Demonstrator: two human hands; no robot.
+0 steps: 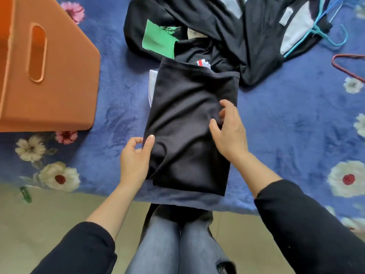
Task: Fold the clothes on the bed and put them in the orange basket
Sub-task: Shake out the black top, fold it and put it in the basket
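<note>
I'm holding the black shirt [187, 123] on the bed [280, 127], left hand [135, 161] gripping its edge, right hand [231, 135] fingers [230, 107] pinching a fold.

Soft even daylight; wide-angle edge distortion

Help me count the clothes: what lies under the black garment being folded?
A pale cloth pokes out at the black garment's left edge and a grey-blue strip along its near edge. Whether they are one piece, and anything else beneath, is covered.
</note>
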